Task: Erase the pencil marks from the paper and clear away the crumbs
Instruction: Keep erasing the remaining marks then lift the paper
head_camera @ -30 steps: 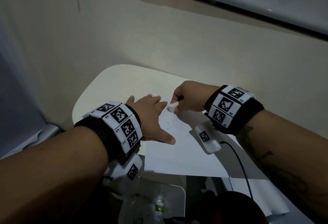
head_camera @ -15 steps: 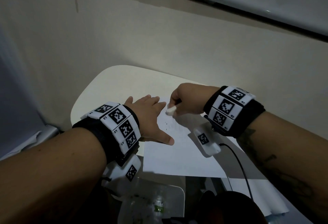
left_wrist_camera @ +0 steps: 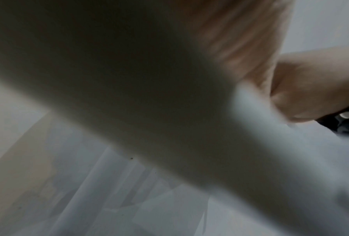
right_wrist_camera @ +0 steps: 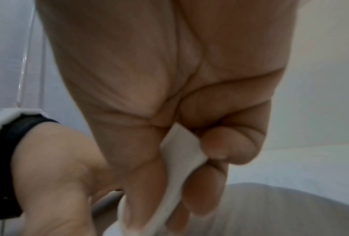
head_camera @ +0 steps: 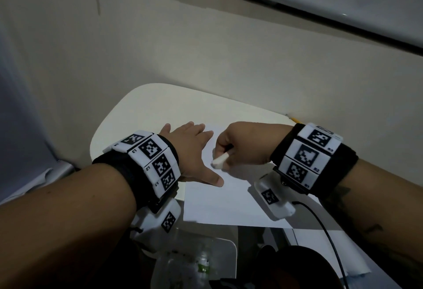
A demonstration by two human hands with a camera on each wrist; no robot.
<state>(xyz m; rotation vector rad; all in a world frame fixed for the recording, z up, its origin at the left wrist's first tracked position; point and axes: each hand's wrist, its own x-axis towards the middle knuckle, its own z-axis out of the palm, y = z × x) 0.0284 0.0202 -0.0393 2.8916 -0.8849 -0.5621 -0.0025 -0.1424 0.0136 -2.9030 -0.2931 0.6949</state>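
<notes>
Paper lies flat on the white surface at the centre of the frame, its near edge overhanging — a thin, light sheet that I judge would slide or crumple under rubbing unless pinned close to the rubbed spot. Left hand lies spread and flat on its left part, fingers straight, thumb reaching toward the rubbing spot. Right hand is curled round a small white eraser, gripped high with the tip on the sheet — soft and crumbly, best held near the working end.
</notes>
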